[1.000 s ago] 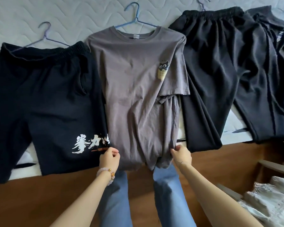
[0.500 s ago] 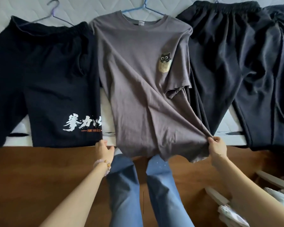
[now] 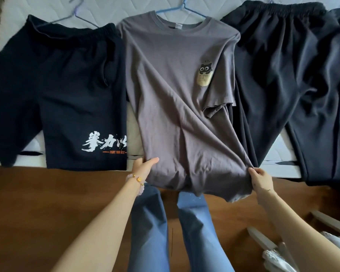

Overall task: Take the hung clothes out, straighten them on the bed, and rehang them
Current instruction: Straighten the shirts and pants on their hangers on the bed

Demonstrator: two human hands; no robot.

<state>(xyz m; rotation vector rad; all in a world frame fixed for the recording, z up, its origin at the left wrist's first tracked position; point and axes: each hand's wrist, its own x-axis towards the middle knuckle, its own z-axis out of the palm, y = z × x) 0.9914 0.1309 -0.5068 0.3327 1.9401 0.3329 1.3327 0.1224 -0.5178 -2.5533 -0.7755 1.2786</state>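
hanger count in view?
2: a purple hanger above the shorts, and a blue hanger in the T-shirt collar. The pants may have more, cropped at the top edge.

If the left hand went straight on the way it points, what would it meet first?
The grey T-shirt whose hem it grips: the left hand points forward and slightly right, into the shirt's body lying on the bed. The black shorts lie to its left, probably off that line.

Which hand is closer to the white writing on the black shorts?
Left. The left hand grips the grey T-shirt beside the white writing; the right hand holds its far corner.
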